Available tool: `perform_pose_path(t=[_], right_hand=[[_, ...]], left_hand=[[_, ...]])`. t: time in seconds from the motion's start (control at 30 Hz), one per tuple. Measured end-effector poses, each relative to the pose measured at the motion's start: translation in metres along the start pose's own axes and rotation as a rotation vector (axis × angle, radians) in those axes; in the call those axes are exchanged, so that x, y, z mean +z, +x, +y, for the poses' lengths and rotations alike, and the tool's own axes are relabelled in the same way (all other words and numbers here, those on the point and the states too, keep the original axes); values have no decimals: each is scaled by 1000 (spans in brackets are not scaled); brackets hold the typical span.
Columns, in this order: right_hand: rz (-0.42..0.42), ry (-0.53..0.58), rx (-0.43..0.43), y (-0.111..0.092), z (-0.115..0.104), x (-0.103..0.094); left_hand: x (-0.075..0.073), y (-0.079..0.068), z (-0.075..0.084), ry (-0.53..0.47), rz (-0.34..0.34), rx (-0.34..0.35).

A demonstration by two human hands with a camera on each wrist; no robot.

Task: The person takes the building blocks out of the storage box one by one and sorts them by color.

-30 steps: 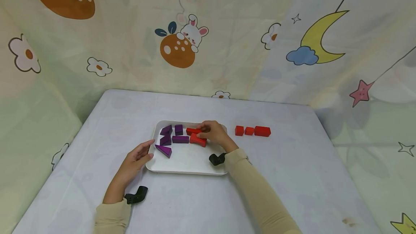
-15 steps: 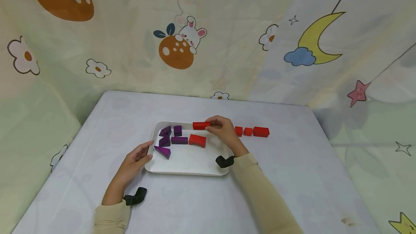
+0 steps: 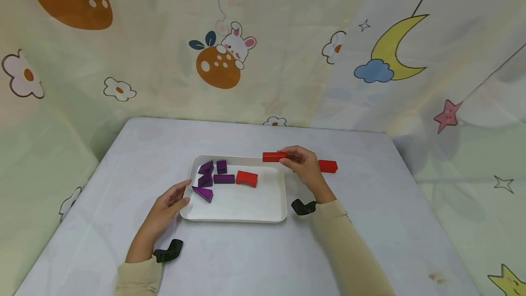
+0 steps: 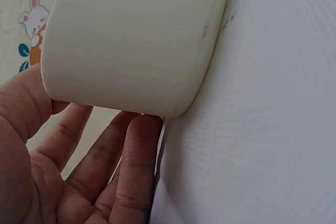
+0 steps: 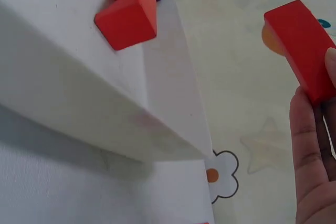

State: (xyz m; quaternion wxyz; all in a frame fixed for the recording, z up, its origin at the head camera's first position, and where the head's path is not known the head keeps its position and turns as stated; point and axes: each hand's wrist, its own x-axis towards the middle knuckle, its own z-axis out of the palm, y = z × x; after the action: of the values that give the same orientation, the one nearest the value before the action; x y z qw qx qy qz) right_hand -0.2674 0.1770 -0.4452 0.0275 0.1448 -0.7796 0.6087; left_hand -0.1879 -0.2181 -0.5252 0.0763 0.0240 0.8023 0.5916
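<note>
red block in the hand (image 3: 272, 157) is held up near the far right corner of the white tray (image 3: 246, 208), and it does not rest on any surface. the right hand (image 3: 303, 161) has its grip closed around one end of this block, with the thumb on one side and fingers on the other. i cannot tell if the block is exactly above the rim or just past it.

the left hand (image 3: 166, 202) lies at the left edge of the tray; its fingers touch the wall from outside, without being clenched.

about the progress, i judge that the work is partly done. inside the tray, toward the left edge, there are a purple cube (image 3: 222, 166), a purple bar (image 3: 223, 179), a purple wedge (image 3: 203, 194) and two other purple blocks (image 3: 205, 180). one notched red block (image 3: 247, 178) also lies inside, just beside the bar. outside, a long red block (image 3: 328, 166) lies on the desk (image 3: 353, 241), to the right of the tray; the hand covers a part of it, so more blocks can be hidden there. what is left undone, by my reading: the held block is not set down.
</note>
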Motion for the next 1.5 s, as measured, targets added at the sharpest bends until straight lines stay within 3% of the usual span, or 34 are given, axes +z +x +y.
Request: perform_pose_path(t=[0.13,0.53,0.77,0.97,1.27,1.5], right_hand=[[13,-12,-10,-8,-9,-17],[89,-127,-3,-24,7,-81],[199,-142,4,-26,57,-120],[258,-174,75,-34,77,-145],[299,-322,193,-40,90,-181],[304,-381,268,-41,98,-197]], left_hand=[[-2,-2,0,4,-3,-3],[-4,-3,1,22,-1,-28],[-5,-4,-1,34,7,-38],[-5,-4,1,23,5,-37],[-2,-2,3,23,-6,-48],[-1,1,3,28,-1,-45]])
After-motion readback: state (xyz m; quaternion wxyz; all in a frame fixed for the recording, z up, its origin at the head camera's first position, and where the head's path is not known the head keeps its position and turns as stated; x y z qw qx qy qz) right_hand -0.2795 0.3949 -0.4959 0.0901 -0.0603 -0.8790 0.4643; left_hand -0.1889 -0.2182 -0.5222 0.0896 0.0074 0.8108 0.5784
